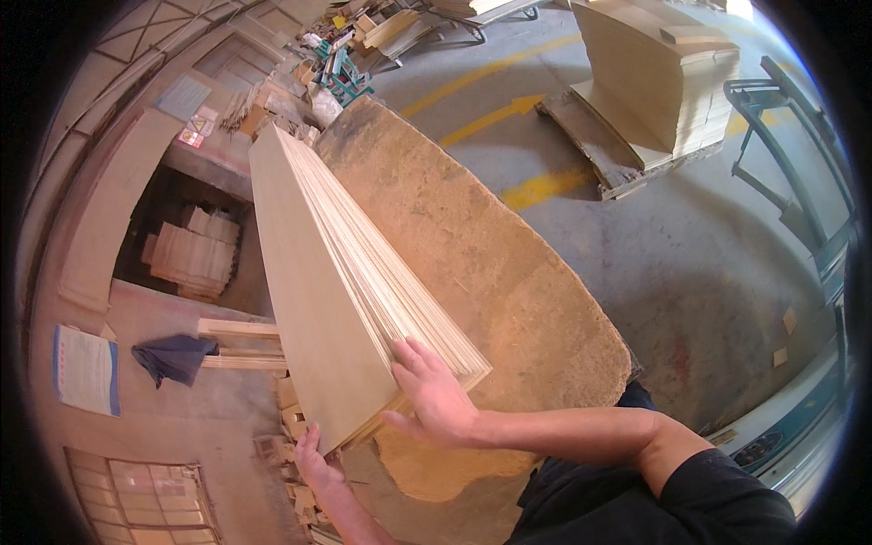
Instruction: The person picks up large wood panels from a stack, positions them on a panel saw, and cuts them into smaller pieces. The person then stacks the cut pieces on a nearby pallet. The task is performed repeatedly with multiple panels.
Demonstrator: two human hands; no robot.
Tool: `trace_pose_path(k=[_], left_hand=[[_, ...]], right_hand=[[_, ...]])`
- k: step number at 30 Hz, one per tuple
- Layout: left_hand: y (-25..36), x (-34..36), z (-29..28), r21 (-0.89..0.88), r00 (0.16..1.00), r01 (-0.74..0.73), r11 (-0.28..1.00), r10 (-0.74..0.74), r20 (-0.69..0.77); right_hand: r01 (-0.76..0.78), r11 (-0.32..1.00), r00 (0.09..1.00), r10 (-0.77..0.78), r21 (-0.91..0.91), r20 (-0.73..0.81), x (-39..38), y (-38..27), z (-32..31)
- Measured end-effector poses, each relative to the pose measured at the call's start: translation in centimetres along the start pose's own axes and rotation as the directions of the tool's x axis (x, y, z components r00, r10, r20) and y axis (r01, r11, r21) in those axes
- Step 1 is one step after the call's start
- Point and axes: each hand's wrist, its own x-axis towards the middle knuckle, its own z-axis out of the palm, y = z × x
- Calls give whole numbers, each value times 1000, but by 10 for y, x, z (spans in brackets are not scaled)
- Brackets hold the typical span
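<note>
A long stack of thin plywood boards (300,272) stands on edge, leaning, along the left side of a worn, rough-topped table (527,300). The upper edges are slightly fanned, and one broad pale face shows on the left. My right hand (429,395) rests against the near part of the board edges, fingers apart and thumb out. Lower left, my left hand (316,459) grips the near bottom corner of the stack, its thumb not clearly visible.
A pallet (581,145) with stacked panels (649,82) stands on the yellow-marked floor at upper right. A metal frame (772,154) lines the right edge. Dark cloth (177,359) lies over timber strips at left, near a recess holding stacked wood (191,254). Clutter fills the top middle.
</note>
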Motion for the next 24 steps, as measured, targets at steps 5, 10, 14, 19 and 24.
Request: trace_pose_path(k=[5, 10, 14, 19, 24], left_hand=[[8, 5, -10, 28, 991, -37, 999, 40, -130], [20, 16, -28, -114, 999, 48, 992, -50, -12], [26, 19, -19, -244, 985, 170, 955, -171, 16], [44, 5, 29, -184, 962, 166, 969, -118, 245], [38, 9, 44, 32, 955, 34, 999, -42, 293]], right_hand=[[55, 998, 998, -54, 26, -15, 2, -8, -1], [88, 994, 996, -88, 62, 10, 11, -15, -12], [-21, 971, 998, 5, 238, 68, 23, -18, -23], [68, 970, 983, -25, 231, -184, 27, -17, -23], [-33, 995, 990, 46, 97, -131, 28, -24, -51]])
